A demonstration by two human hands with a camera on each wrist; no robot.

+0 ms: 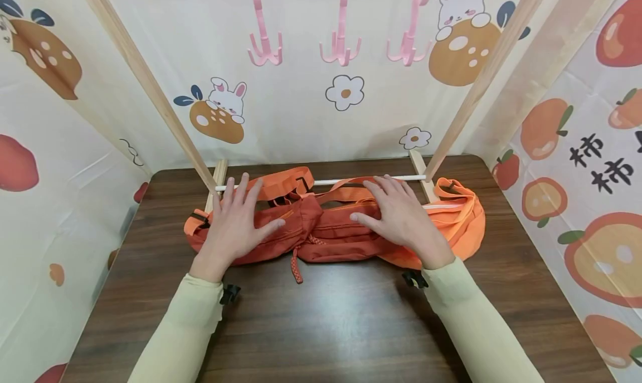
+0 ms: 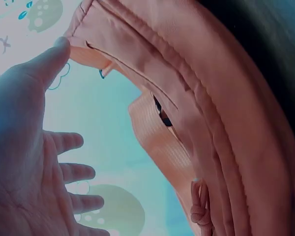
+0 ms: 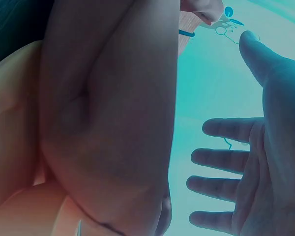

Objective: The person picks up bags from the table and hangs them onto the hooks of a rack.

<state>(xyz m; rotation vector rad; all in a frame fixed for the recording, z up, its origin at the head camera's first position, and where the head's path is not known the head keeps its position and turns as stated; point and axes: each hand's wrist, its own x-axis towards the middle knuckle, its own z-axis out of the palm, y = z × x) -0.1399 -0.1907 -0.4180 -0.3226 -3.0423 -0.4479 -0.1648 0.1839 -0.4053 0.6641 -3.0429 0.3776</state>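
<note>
Rust-red zipped fabric, which looks like waist bags [image 1: 346, 249], lies across the table; whether it is one bag or two I cannot tell. An orange bag [image 1: 468, 229] lies at its right end, partly under it. My left hand [image 1: 230, 227] is spread over the left part of the red fabric, fingers straight. Over the right part is my right hand [image 1: 401, 218], also with straight, spread fingers. In the left wrist view the palm faces a red bag [image 2: 221, 98] with nothing gripped. The right wrist view shows bare fingers apart from the bag fabric [image 3: 113, 123].
A wooden frame [image 1: 150, 87] with a white lower rod [image 1: 331, 181] stands behind the bags. Three pink hooks [image 1: 340, 51] hang from its top bar. Printed cloth walls [image 1: 301, 121] surround the dark wooden table [image 1: 321, 327]. An orange strap [image 1: 283, 182] loops up near the lower rod.
</note>
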